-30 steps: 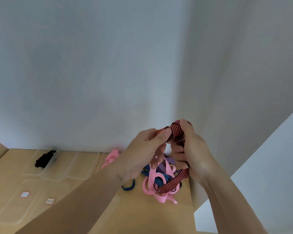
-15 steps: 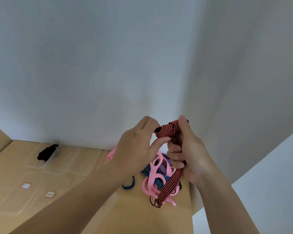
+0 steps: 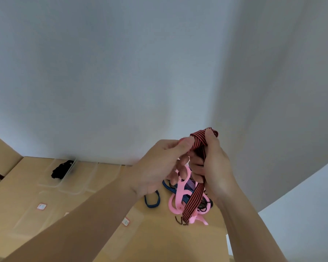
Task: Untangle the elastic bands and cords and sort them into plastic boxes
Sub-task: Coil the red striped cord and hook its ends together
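Both hands are raised above the wooden table (image 3: 159, 241), working a red-and-black striped elastic band (image 3: 193, 203). My left hand (image 3: 159, 169) pinches the band's top fold between thumb and fingers. My right hand (image 3: 210, 167) grips the bunched band, whose loose end hangs down to the table. Under the hands lies a tangle of pink bands (image 3: 178, 197), blue striped bands (image 3: 168, 187) and a purple one (image 3: 190, 184). A blue loop (image 3: 152, 200) lies apart on the left. Clear plastic boxes (image 3: 72, 183) stand at the back left; one holds black cord (image 3: 62, 170).
Clear plastic lids or boxes with small red-edged labels (image 3: 41, 206) lie flat on the near left of the table. White walls meet in a corner right behind the tangle. The table's right edge (image 3: 226, 237) runs just beyond the tangle.
The striped band's hanging end has slipped free of the pink loops and hangs straighter and lower. Both hands stay up on its top fold, with my left thumb shifted over the fold.
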The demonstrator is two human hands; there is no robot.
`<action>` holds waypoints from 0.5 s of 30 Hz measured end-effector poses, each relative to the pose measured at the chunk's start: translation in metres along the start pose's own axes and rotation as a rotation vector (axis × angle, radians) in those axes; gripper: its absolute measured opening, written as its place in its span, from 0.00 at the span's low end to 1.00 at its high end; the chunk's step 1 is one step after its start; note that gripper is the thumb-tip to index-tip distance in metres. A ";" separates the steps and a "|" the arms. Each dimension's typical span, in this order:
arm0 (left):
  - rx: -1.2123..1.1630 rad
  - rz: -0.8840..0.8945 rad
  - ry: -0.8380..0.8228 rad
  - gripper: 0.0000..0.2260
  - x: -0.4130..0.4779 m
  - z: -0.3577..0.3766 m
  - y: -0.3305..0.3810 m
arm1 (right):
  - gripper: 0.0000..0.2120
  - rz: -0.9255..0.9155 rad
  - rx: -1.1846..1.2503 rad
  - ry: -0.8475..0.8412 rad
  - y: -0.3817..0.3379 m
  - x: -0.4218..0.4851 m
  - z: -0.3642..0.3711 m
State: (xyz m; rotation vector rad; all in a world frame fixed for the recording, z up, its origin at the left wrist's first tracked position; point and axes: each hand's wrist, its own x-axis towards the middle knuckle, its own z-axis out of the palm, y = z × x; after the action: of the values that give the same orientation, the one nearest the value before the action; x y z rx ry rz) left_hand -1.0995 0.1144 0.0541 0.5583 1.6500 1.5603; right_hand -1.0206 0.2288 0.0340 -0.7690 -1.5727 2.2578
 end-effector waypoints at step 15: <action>0.796 0.312 0.063 0.12 -0.012 -0.069 0.003 | 0.24 0.117 0.150 0.114 0.006 -0.007 0.056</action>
State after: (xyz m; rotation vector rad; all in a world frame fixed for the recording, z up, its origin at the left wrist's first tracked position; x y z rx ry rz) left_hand -1.1462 0.0625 0.0561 1.2312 2.3061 1.0693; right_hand -1.0465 0.1794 0.0447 -0.9517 -1.3230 2.3355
